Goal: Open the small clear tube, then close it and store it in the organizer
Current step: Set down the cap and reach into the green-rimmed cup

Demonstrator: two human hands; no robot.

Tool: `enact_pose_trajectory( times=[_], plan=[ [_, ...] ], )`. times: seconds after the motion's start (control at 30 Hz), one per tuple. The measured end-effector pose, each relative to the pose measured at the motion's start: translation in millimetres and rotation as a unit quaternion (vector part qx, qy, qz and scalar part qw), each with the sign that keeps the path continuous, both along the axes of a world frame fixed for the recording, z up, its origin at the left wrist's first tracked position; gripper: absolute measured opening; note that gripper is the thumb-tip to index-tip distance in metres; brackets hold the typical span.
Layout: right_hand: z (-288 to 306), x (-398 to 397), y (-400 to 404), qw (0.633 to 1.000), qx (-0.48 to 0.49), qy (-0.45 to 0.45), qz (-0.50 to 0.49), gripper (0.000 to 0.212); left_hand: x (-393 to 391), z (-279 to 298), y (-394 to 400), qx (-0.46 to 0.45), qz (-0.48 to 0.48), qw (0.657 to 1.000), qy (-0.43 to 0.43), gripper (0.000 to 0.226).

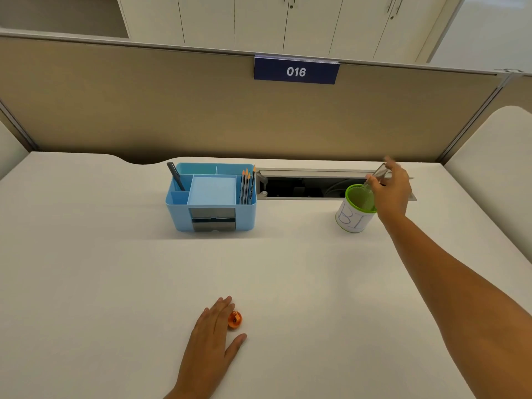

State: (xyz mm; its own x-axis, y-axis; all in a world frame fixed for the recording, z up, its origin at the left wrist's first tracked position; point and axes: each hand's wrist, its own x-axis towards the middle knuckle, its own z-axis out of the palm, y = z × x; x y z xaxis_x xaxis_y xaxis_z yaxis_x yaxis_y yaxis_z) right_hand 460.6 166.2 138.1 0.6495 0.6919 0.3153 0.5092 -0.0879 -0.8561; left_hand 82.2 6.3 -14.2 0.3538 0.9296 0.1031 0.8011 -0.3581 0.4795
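Tube point(377, 175): your right hand point(393, 194) pinches it above the green-rimmed cup point(354, 214).
Left hand point(211, 338): lies open, flat on the worktop point(115, 283), holding nothing.

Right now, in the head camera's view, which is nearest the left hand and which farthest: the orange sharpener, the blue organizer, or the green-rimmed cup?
1. Orange sharpener, right beside the left hand's fingers.
2. Blue organizer, farther back, mid-desk.
3. Green-rimmed cup, far right, by the right hand.

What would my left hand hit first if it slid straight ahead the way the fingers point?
Likely the orange sharpener, which sits right beside the left hand's fingertips. It may pass just left of it; beyond, bare desk leads toward the blue organizer.
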Motion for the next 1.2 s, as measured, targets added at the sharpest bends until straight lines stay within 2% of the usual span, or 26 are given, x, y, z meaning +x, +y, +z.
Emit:
enact_pose_trajectory(
  times=[0.07, 0.23, 0.37, 0.47, 0.63, 0.73, 0.87, 0.93, 1.07, 1.13, 1.2],
  plan=[
    [0, -1, 0, 1.0, -0.013, -0.022, 0.006, 0.052, 0, 0, 0, -0.002, 0.0, 1.0, -0.002, 0.063],
    [-1, 0, -1, 0.999, -0.016, -0.016, 0.027, 0.071, 0, 2, 0, -0.008, -0.003, 1.0, 0.002, 0.063],
    [-5, 2, -3, 0.996, -0.038, -0.076, 0.027, 0.054, -1, 2, 0, -0.018, -0.002, 1.0, 0.007, 0.063],
    [-8, 2, -4, 0.998, -0.03, -0.04, 0.031, 0.07, 0, 3, 0, -0.021, -0.001, 1.0, 0.01, 0.063],
    [-8, 1, -5, 0.994, -0.05, -0.087, 0.042, 0.062, -1, 3, -1, -0.022, -0.002, 1.0, 0.014, 0.064],
    [-6, -1, -6, 0.997, -0.038, -0.06, 0.042, 0.076, 0, 4, -1, -0.023, -0.002, 1.0, 0.015, 0.064],
    [-5, -2, -6, 0.994, -0.051, -0.091, 0.038, 0.06, -1, 5, -1, -0.022, -0.005, 1.0, 0.015, 0.062],
    [-5, -2, -7, 0.995, -0.043, -0.076, 0.04, 0.061, 0, 5, -1, -0.02, -0.007, 1.0, 0.018, 0.062],
    [-6, -1, -9, 0.993, -0.046, -0.106, 0.034, 0.053, 0, 5, -1, -0.015, -0.008, 1.0, 0.014, 0.063],
    [-5, 0, -10, 0.995, -0.04, -0.086, 0.038, 0.058, 0, 5, -1, -0.013, -0.008, 1.0, 0.013, 0.063],
    [-5, 1, -11, 0.992, -0.049, -0.109, 0.034, 0.053, 0, 5, -1, -0.014, -0.007, 1.0, 0.012, 0.063]
  ],
)
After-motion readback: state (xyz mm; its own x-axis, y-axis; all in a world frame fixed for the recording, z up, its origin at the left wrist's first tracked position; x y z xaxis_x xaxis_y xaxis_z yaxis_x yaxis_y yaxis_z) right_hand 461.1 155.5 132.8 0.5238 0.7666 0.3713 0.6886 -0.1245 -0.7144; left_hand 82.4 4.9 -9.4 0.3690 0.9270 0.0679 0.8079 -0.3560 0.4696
